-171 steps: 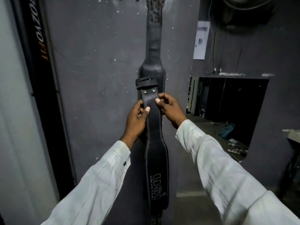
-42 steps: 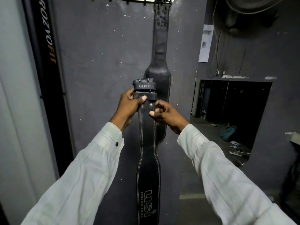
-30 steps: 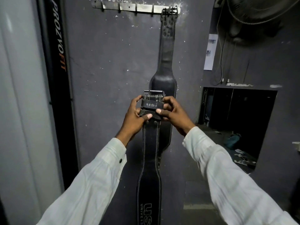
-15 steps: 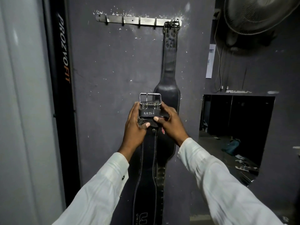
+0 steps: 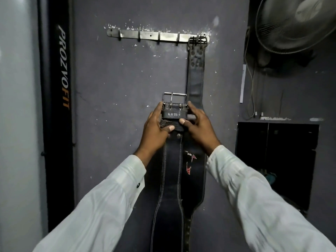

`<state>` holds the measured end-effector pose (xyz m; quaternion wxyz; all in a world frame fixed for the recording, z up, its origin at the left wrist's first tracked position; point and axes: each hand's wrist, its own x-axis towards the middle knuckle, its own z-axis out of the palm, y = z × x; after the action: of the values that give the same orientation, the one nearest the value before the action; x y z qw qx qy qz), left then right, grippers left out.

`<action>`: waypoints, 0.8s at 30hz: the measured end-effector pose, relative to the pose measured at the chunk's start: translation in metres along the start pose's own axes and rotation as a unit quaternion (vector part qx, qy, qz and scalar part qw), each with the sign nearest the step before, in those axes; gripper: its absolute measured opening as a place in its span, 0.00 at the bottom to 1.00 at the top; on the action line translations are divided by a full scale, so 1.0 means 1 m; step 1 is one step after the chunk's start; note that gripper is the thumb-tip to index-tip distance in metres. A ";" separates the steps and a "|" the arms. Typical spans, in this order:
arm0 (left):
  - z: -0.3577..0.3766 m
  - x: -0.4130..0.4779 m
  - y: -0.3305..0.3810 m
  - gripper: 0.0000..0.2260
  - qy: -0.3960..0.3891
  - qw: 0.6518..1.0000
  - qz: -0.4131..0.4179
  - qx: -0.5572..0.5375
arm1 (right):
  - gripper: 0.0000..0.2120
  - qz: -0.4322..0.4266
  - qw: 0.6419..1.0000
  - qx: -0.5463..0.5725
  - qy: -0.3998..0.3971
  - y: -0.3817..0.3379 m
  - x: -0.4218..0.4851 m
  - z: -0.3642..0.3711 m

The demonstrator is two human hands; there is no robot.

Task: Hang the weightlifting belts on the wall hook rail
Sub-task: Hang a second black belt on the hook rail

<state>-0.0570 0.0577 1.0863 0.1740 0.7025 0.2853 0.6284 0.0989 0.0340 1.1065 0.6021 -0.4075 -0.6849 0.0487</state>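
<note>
A metal hook rail (image 5: pixel 151 36) is screwed to the grey wall, high up. One black belt (image 5: pixel 196 79) hangs by its buckle from the rail's rightmost hook. I hold a second black belt (image 5: pixel 171 179) with white stitching upright in front of it. My left hand (image 5: pixel 154 131) and my right hand (image 5: pixel 199 128) both grip its top end just below the silver buckle (image 5: pixel 174 99). The buckle stands well below the rail, left of the hanging belt's strap. The held belt's lower end runs out of view.
Several hooks left of the hanging belt are bare. A black vertical banner (image 5: pixel 58 106) reading PROZVOFIT stands at the left. A wall fan (image 5: pixel 298 22) with a dangling cord is at the upper right, above a dark opening (image 5: pixel 276 160).
Both hands have raised the belt's buckle end and the buckle has flipped upright. The view has tilted up, bringing the whole rail into sight.
</note>
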 end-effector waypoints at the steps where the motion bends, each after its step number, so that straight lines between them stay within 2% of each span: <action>1: 0.003 0.016 -0.001 0.41 -0.005 1.000 0.002 -0.006 | 0.32 0.000 1.000 0.008 0.005 0.003 0.017 -0.002; 6: 0.019 0.109 -0.002 0.41 0.008 0.999 0.041 0.013 | 0.37 -0.023 0.997 0.065 0.015 0.025 0.107 -0.015; 11: 0.025 0.189 0.008 0.39 0.019 0.997 0.076 -0.006 | 0.34 -0.067 0.993 0.098 0.003 0.027 0.200 -0.023; 14: 0.027 0.237 0.020 0.38 0.023 0.995 0.095 -0.004 | 0.33 -0.099 0.992 0.082 0.004 0.019 0.253 -0.029; 18: 0.024 0.287 0.031 0.34 0.040 0.992 0.117 0.012 | 0.27 -0.154 0.988 0.016 0.021 0.003 0.308 -0.033; 22: 0.022 0.321 0.036 0.31 0.024 0.990 0.138 0.031 | 0.21 -0.166 0.986 -0.028 0.013 -0.002 0.346 -0.033; 24: 0.021 0.331 0.036 0.30 0.014 0.991 0.128 0.039 | 0.22 -0.174 0.983 -0.055 0.017 -0.001 0.359 -0.032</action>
<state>-0.0144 0.2376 1.3645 0.0607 0.7306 0.2199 0.6436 0.1467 0.2414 1.3971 0.5892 -0.3154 -0.7369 -0.1014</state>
